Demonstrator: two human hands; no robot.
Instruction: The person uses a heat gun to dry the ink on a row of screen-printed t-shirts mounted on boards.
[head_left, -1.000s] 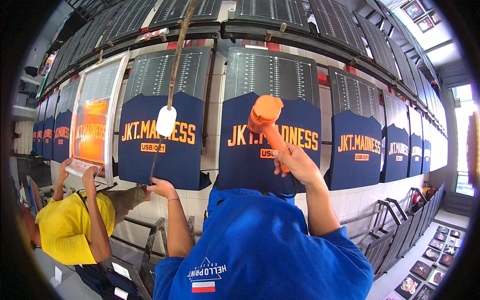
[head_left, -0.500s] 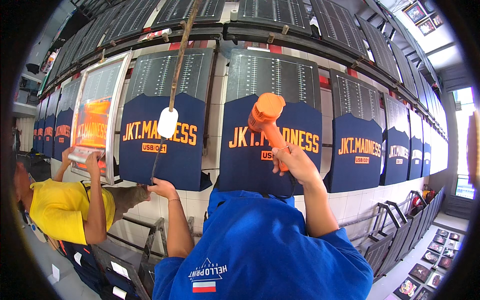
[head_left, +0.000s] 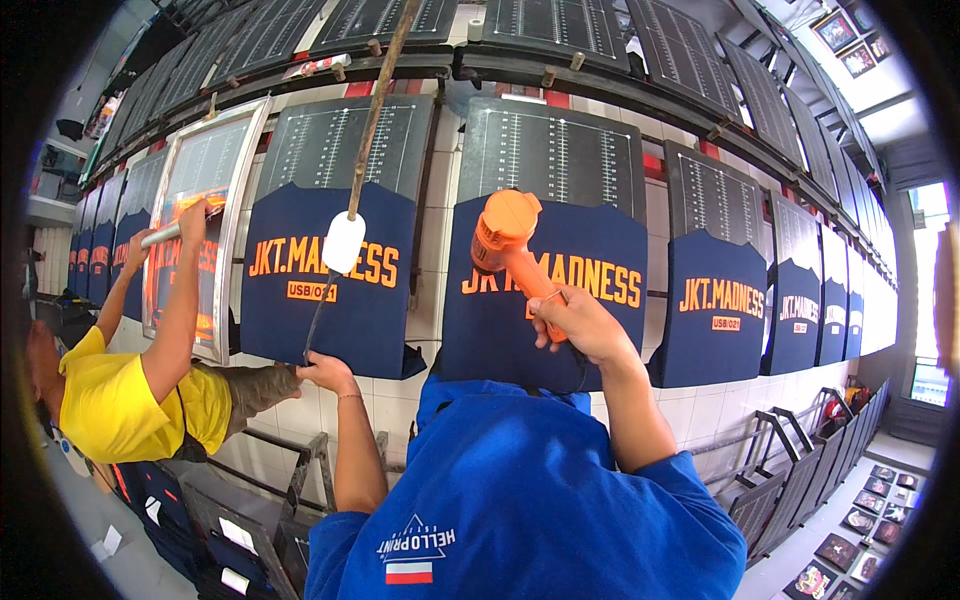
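Observation:
My right hand (head_left: 580,325) is closed round the handle of an orange hair dryer (head_left: 506,225), held above a navy shirt (head_left: 545,355) with orange lettering. The dryer hides part of that print. My left hand (head_left: 328,373) is closed at the lower end of a dark cord (head_left: 318,315). This cord runs up to a white power strip (head_left: 345,243), which hangs from a wooden stick (head_left: 378,105) in front of another printed navy shirt (head_left: 270,330). Both shirts lie on black boards (head_left: 550,150) marked with white scales.
On the left, a co-worker in a yellow shirt (head_left: 120,395) holds a squeegee (head_left: 165,233) over a framed printing screen (head_left: 258,130). More boards with navy shirts (head_left: 715,345) continue to the right. A black metal rack (head_left: 765,490) stands at lower right.
My right hand and the hair dryer have shifted slightly left. The co-worker's squeegee has moved up the screen. My left hand stays at the cord.

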